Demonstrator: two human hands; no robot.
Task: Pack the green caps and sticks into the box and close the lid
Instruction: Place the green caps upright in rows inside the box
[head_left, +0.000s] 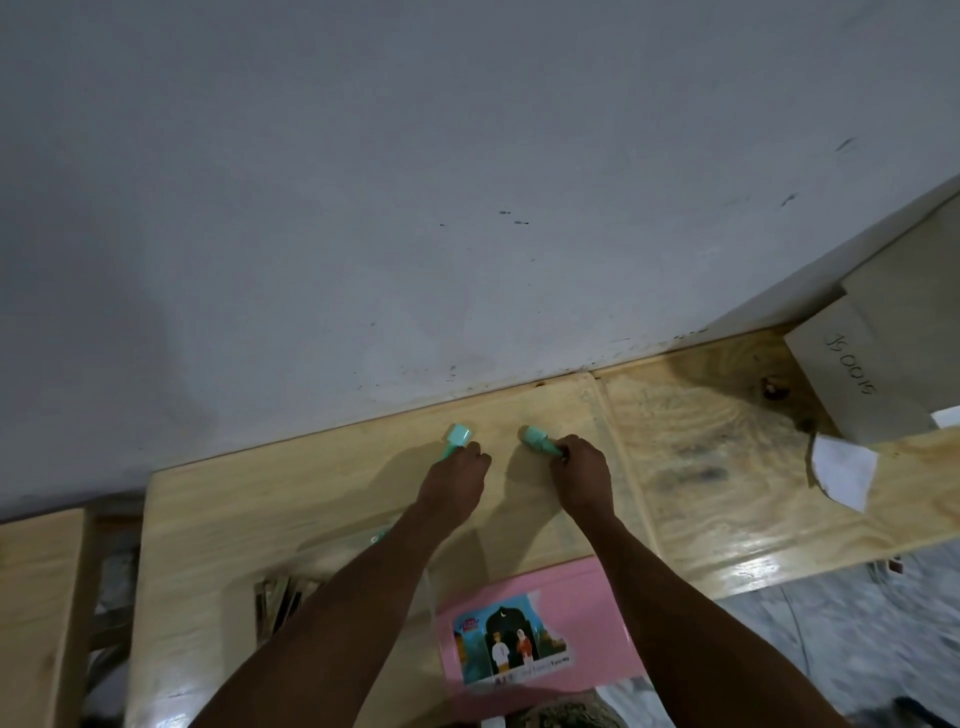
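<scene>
Both arms are reaching to the far edge of the wooden counter (218, 519), close to the wall. The left hand (457, 467) is closing around a green cap (457, 436), and the right hand (579, 467) is gripping another green piece (537, 439). The pink box (540, 623) is lying near the person with its lid seemingly down. This looks like the gathering step. Next, I'd judge, both pieces need carrying back to the box, which would need opening first. Some dark sticks (278, 603) are lying left of the box.
</scene>
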